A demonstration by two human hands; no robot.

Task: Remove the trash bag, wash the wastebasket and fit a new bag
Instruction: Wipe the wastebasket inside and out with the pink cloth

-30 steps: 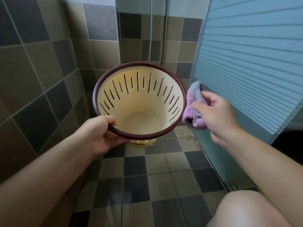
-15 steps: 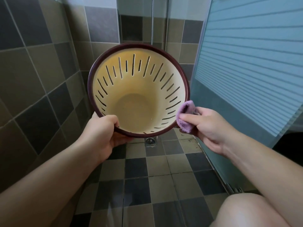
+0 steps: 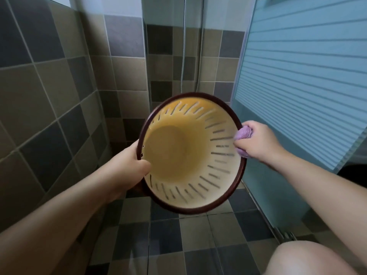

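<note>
A cream wastebasket [image 3: 198, 175] with slotted walls and a dark maroon rim is held up in the air, its mouth turned toward me and no bag inside. My left hand [image 3: 133, 163] grips the rim on the left side, thumb inside. At the rim's right side, my right hand [image 3: 258, 141] holds a bunched purple cloth [image 3: 243, 133] against the outside of the basket.
Grey and brown tiled walls [image 3: 49, 116] close in on the left and behind. A frosted striped glass shower door [image 3: 297, 86] stands on the right with its floor track [image 3: 282, 233] below. My knee [image 3: 307, 259] shows at the bottom right over the checkered floor.
The basket has tilted and swung to the right, its bottom now pointing left. My right hand with the cloth moved up along the right rim. The view shifted upward.
</note>
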